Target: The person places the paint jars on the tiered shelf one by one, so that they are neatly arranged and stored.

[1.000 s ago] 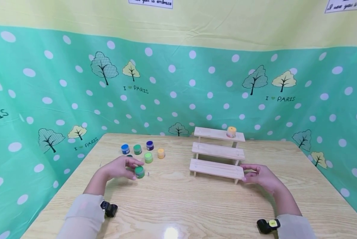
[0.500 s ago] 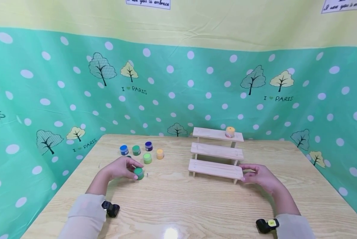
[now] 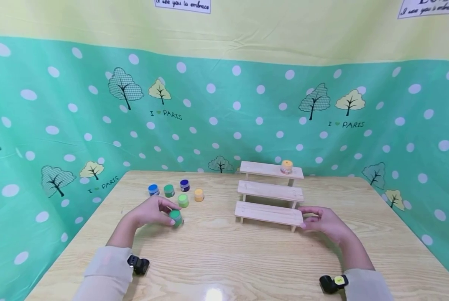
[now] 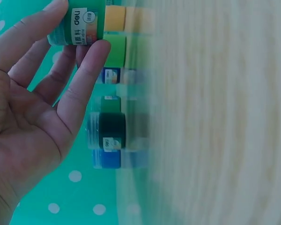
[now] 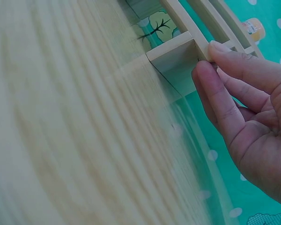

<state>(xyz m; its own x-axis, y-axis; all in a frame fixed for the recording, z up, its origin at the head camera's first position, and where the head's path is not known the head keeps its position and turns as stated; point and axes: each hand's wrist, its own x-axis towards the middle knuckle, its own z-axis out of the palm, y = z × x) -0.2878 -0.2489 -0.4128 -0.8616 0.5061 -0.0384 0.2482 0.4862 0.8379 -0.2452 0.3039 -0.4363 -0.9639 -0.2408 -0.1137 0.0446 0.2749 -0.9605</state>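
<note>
My left hand (image 3: 151,211) grips a green paint jar (image 3: 176,217) between thumb and fingers. In the left wrist view, the jar's label (image 4: 79,26) reads "deli" and its base stands higher than those of the jars behind. To the right is a three-tier wooden stand (image 3: 269,213). My right hand (image 3: 327,223) pinches the right end of its lowest shelf; the right wrist view shows the thumb and fingertips (image 5: 219,48) at that corner. One orange jar (image 3: 286,167) sits on the top shelf, near its right end.
Behind the left hand stand a blue jar (image 3: 154,190), a green jar (image 3: 169,191), a purple jar (image 3: 184,185), a light green jar (image 3: 183,201) and another orange jar (image 3: 199,195). A dark green jar (image 4: 113,133) shows in the left wrist view. A patterned curtain (image 3: 217,108) hangs behind the table.
The head view has shifted slightly. My left thumb has closed in on the green paint jar, which has moved slightly right relative to the other jars. The right hand stays at the stand.
</note>
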